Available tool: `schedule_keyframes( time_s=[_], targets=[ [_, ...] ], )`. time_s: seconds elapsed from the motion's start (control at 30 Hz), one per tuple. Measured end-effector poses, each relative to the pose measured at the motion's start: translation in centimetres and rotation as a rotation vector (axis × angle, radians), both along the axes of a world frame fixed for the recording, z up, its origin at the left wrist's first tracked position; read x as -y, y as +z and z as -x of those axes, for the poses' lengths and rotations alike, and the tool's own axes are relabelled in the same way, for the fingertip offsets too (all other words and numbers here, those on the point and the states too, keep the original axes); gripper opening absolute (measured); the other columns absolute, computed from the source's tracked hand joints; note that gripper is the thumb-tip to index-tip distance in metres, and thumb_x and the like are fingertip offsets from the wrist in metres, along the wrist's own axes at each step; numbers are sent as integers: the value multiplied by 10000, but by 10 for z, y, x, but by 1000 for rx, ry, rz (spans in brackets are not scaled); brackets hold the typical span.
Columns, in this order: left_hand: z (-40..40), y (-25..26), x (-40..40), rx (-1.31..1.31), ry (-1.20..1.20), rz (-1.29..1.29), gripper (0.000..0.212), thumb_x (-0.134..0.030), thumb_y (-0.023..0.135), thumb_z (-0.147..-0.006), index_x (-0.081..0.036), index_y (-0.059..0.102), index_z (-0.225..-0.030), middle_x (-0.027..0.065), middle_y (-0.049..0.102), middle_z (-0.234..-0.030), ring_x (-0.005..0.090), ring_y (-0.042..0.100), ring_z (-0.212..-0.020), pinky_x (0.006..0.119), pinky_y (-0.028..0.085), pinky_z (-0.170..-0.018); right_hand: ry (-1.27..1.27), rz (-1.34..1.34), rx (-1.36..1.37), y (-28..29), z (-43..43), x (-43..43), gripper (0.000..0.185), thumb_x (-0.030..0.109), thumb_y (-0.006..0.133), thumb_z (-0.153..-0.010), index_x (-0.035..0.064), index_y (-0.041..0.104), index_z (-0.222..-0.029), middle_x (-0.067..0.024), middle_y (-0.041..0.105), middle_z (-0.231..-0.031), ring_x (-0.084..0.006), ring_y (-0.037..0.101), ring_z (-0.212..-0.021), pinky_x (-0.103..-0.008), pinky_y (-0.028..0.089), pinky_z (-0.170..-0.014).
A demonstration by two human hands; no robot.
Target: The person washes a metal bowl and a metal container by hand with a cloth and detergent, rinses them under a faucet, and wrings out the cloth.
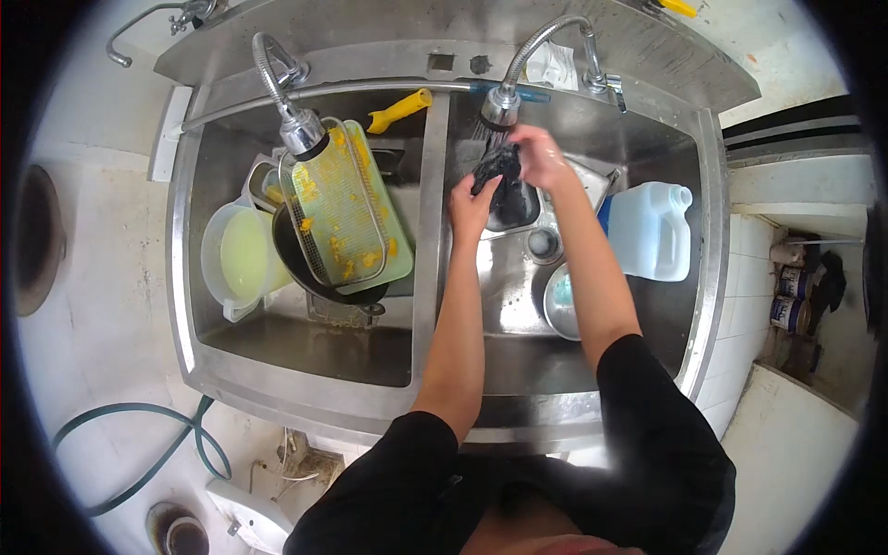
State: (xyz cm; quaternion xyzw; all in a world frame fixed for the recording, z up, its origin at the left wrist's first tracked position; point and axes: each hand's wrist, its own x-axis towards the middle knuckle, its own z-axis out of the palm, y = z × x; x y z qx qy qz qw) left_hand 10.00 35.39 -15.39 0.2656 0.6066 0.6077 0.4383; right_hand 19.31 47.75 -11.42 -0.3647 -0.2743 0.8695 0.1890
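Note:
Under the running spray faucet (pixel 501 111), a wet black item (pixel 505 170) is held between both hands in the right basin. My left hand (pixel 473 205) grips its lower left edge, thumb on top. At its upper right side, my right hand (pixel 542 161) pinches it close below the spray head. Glare and water hide whether the item is cloth or a rigid dish. A dark rounded tray-like shape (pixel 517 208) lies just beneath, over a metal tray (pixel 590 182). Near my right forearm stands a bowl (pixel 557 295) with bluish contents.
A translucent jug (pixel 649 232) stands at the basin's right. Beyond the divider (pixel 431 229), the left basin holds a pitcher (pixel 239 260) of yellowish liquid, a dark pan (pixel 295 260), a green tray (pixel 388 250) and a mesh basket (pixel 336 208) with yellow scraps. Another faucet (pixel 302 132) overhangs it.

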Motion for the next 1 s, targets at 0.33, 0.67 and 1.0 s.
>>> schedule_keyframes(
  time_s=[0.33, 0.67, 1.0],
  targets=[
    [-16, -15, 34, -270, 321, 422, 462, -363, 432, -900, 83, 543, -943, 131, 596, -832, 209, 514, -758, 324, 400, -765, -92, -258, 293, 5, -2, 7, 326, 250, 623, -761, 1, 592, -969, -83, 635, -864, -194, 614, -784, -308, 484, -719],
    [-16, -24, 72, 620, 353, 26, 318, -267, 591, -784, 7, 547, -940, 76, 573, -941, 158, 531, -920, 265, 364, -858, 99, -182, 1, -19, -25, -20, 173, 245, 570, -805, 81, 583, -859, 5, 592, -777, -134, 556, -769, -277, 441, -689],
    [12, -3, -20, -208, 145, -277, 556, -132, 661, -677, 32, 444, -1163, 130, 483, -1184, 184, 491, -1022, 282, 359, -888, 468, -1055, 353, 9, -6, 10, 311, 276, 611, -796, 60, 590, -1019, -24, 602, -895, -114, 539, -802, -265, 431, -729]
  ],
)
